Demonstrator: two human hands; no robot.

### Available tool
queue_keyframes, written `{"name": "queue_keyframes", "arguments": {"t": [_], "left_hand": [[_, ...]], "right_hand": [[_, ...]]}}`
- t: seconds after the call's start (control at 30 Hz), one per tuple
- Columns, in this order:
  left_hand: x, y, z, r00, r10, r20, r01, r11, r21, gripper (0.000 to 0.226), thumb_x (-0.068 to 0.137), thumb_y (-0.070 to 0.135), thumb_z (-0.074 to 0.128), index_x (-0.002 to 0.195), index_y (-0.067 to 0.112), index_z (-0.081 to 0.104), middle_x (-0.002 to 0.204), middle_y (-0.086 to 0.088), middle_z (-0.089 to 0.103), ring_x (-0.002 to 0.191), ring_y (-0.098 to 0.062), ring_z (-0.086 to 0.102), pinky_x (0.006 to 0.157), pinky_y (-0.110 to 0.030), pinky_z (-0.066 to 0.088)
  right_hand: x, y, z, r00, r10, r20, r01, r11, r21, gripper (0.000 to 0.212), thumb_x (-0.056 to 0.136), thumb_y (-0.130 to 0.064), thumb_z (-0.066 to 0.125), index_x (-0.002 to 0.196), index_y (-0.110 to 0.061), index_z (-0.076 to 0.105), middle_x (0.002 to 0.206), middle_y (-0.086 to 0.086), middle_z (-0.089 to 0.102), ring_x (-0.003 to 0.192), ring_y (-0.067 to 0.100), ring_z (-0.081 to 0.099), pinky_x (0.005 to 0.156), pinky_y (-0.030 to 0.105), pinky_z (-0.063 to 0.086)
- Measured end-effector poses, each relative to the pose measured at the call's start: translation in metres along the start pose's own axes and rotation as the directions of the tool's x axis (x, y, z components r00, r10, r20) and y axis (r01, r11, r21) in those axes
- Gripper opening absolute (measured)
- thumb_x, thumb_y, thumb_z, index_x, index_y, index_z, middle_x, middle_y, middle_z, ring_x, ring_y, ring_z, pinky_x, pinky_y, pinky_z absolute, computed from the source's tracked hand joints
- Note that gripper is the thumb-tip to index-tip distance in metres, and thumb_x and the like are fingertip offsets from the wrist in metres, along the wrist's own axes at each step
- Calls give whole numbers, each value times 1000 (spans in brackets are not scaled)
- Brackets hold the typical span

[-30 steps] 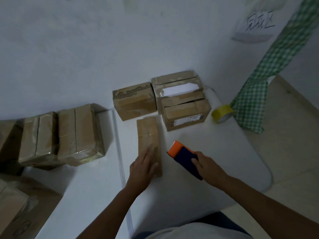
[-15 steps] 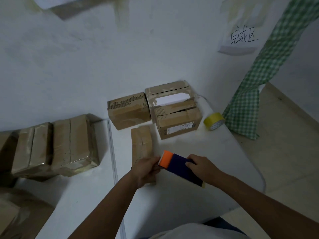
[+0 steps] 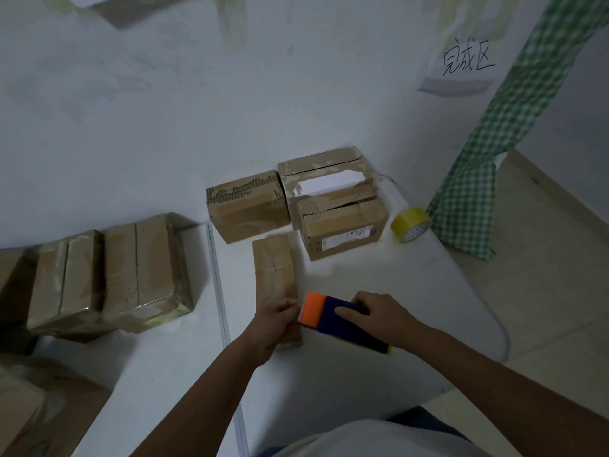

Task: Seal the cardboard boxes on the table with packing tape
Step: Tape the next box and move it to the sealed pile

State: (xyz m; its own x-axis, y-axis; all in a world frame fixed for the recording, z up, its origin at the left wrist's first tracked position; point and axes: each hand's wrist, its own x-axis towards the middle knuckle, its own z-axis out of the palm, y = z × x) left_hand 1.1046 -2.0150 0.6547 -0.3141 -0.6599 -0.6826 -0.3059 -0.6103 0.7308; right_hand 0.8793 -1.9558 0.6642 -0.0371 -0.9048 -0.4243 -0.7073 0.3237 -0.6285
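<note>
- A paper sign (image 3: 461, 69) on the wall, far beyond the right hand, carries handwriting that reads 完成区.
- The labelled box (image 3: 344, 230), beyond the right hand's fingers, has a white printed label on its near face; the print is too small to read.
- Behind it the open box (image 3: 324, 179) shows a white sheet inside; the left box (image 3: 248, 206) stands beside it, flaps shut.
- The right hand (image 3: 384, 316) grips the dark blue body of the tape dispenser (image 3: 333, 316), fingers curled over its top; the orange end points at the left hand.
- The left hand (image 3: 276, 323) pinches at the dispenser's orange edge, fingers bent; the tape itself cannot be made out.
- The small flat box (image 3: 275, 275) lies on the desk (image 3: 379, 367) under and just beyond the left fingers, its near end covered by that hand.
- A yellow tape roll (image 3: 411, 224) sits well beyond the right fingers, near the desk's rounded right edge and beside a green checked cloth (image 3: 487, 127).
- Taped boxes (image 3: 108, 275) stand far left of the left fingers, across a white seam strip (image 3: 219, 291).
- Bare desk lies right of the right hand, out to the edge.
</note>
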Motion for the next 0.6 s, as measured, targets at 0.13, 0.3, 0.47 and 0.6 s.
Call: {"name": "queue_keyframes", "arguments": {"t": [0.13, 0.3, 0.47, 0.6], "left_hand": [[-4, -2, 0, 999, 31, -31, -32, 998, -51, 27, 100, 24, 56, 112, 2, 66, 109, -20, 68, 96, -26, 64, 86, -36, 53], [-8, -8, -1, 985, 79, -153, -89, 994, -59, 17, 99, 18, 57, 100, 8, 71, 86, -4, 73, 72, -8, 70, 60, -17, 51], [-14, -18, -11, 962, 91, -258, -117, 989, -87, 15, 97, 14, 59, 99, 5, 71, 95, -13, 73, 92, -24, 68, 79, -29, 54], [-22, -35, -37, 908, 75, -411, -165, 968, -187, 13, 95, 10, 62, 96, 0, 70, 94, -21, 70, 87, -27, 65, 81, -34, 54]], "right_hand": [[2, -4, 5, 1000, -12, -15, 12, 1000, -22, 45, 88, -66, 51, 96, -22, 61, 89, -5, 66, 74, 4, 62, 64, 19, 49], [6, -11, 8, 999, -42, 17, 44, 994, -105, 62, 84, -72, 47, 94, -15, 67, 83, 1, 68, 70, 10, 63, 63, 24, 49], [14, -28, 11, 988, -111, 109, 131, 971, -201, 66, 83, -74, 46, 94, -12, 67, 84, 4, 66, 72, 16, 62, 67, 29, 49], [18, -26, 8, 974, -107, 200, 162, 945, -283, 68, 81, -76, 47, 92, -12, 67, 82, 5, 66, 70, 18, 61, 66, 31, 48]]}}
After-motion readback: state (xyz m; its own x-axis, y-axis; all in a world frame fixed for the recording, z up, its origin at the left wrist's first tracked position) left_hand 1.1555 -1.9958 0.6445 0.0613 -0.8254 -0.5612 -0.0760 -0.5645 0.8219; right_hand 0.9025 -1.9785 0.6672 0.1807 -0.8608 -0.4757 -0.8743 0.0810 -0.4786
